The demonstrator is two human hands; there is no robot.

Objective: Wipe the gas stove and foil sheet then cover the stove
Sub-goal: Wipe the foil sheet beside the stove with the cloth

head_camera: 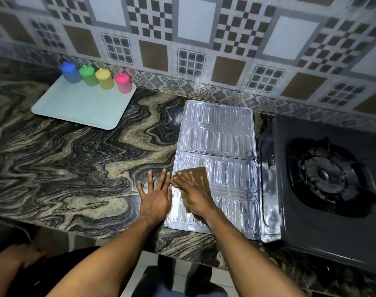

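Note:
A shiny embossed foil sheet (219, 133) lies flat on the marbled counter, just left of the black gas stove (324, 174). My right hand (194, 194) presses a brown cloth (193, 173) flat onto the near left part of the foil. My left hand (155, 192) rests palm down with fingers spread on the counter, its fingertips at the foil's left edge. The stove's burner and pan support are uncovered.
A pale tray (80, 108) at the back left carries several coloured lidded jars: blue (70, 72), green (88, 75), yellow (105, 79), pink (122, 82). The tiled wall runs behind. The counter's front edge (110, 236) is near my body.

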